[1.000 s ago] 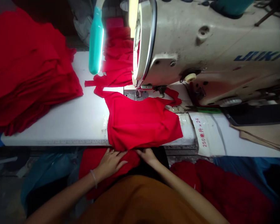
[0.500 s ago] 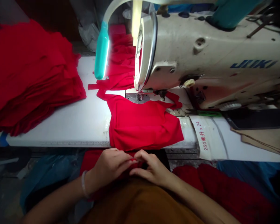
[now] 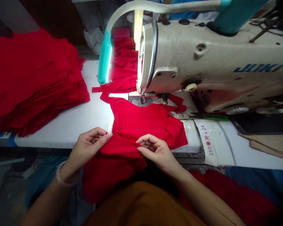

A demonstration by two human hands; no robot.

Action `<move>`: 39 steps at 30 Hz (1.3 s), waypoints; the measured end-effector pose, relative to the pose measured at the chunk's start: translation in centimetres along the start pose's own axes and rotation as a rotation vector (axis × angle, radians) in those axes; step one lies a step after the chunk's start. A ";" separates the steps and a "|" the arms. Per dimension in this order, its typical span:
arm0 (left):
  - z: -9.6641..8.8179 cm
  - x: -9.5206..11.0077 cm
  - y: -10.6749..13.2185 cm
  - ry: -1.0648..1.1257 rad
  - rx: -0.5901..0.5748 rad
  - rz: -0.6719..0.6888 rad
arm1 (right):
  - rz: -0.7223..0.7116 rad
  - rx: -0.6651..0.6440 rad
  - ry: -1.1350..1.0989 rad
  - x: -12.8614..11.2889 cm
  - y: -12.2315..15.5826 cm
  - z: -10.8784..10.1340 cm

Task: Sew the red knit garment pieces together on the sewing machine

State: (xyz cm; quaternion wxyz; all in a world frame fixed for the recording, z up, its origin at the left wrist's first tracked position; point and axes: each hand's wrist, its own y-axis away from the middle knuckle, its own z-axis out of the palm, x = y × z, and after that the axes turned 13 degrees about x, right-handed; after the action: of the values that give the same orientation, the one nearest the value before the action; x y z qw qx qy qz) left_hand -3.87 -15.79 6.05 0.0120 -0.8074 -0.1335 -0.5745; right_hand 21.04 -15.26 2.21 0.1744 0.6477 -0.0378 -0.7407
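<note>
Fingers of our left hand (image 3: 91, 145) and right hand (image 3: 157, 153) pinch one red cloth (image 3: 120, 151) by its top edge, at the near side of one table (image 3: 96, 117). We judge it light, soft and floppy, best held by two edge points, apart. Beyond it we count one red garment piece (image 3: 143, 121), one pile (image 3: 37, 84) of layers we cannot number, one sewing machine (image 3: 191, 47), one lamp (image 3: 104, 61).

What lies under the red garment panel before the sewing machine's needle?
Around the red garment panel, white tabletop and metal needle plate show; whatever its middle covers cannot be seen.
</note>
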 end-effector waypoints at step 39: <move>10.0 -0.4 -19.4 -0.485 -0.381 1.124 | -0.940 -0.025 0.958 0.2 -7.3 -4.8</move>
State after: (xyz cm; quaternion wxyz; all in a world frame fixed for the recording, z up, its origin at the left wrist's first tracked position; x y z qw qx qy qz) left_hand 0.85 4.57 -0.29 0.1370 -0.8492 0.4158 -0.2952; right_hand 24.21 -7.71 -0.80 -0.1619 0.8503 0.3384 -0.3691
